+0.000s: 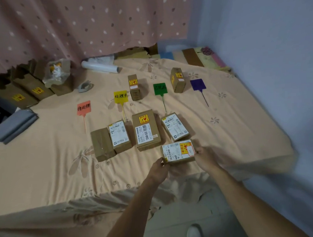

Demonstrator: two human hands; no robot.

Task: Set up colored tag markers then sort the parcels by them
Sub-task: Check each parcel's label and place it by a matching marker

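Four tag markers lie in a row on the bed: an orange-red tag (83, 108), a yellow tag (121, 97), a green tag (160, 89) and a purple tag (197, 84). A small brown parcel (178, 151) with a white label is held at both ends: my left hand (159, 168) grips its left side and my right hand (204, 156) grips its right side. Several more parcels sit below the tags, among them a plain one (102, 144), a labelled one (119, 136) and a larger one (146, 130). One parcel (134, 87) stands beside the yellow tag, another (177, 80) between green and purple.
Brown boxes (22, 90) line the far left by a dotted curtain. A white roll (101, 66) lies at the back. Grey folded bags (15, 125) sit at the left bed edge. The bed (244, 131) drops off at right, towards a wall.
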